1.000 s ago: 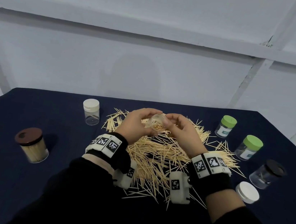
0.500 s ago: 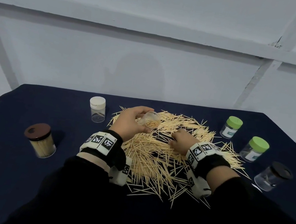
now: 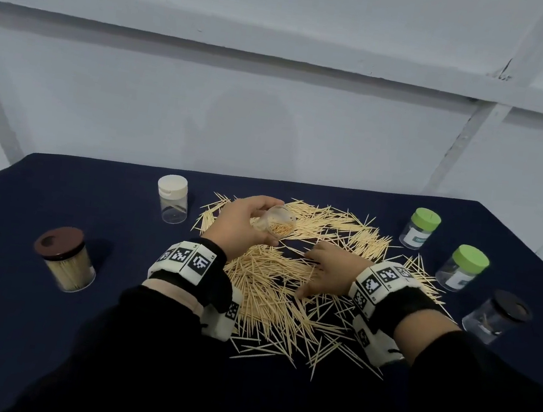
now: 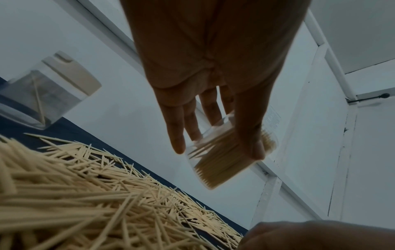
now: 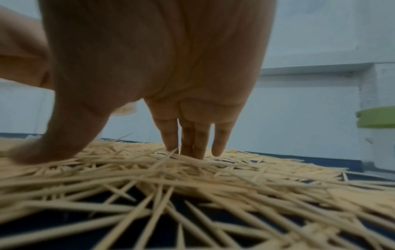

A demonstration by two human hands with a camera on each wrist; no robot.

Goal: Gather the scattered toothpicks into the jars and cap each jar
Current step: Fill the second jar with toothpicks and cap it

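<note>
Meanwhile left hand (image 3: 241, 226) grips an uncapped jar (image 3: 276, 224); right hand (image 3: 334, 271), fingers extended, touches toothpicks (image 3: 274, 282).

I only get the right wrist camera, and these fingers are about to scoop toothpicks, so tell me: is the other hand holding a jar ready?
Observer: Yes. The left hand grips a small clear jar, tilted, above the toothpick pile.
Operator: Anything inside it?
Observer: It is partly filled. The left wrist view shows a bundle of toothpicks lying along its inside.
Operator: Does it have a lid on?
Observer: No lid. From the head view, toothpick ends show at its open mouth.
</note>
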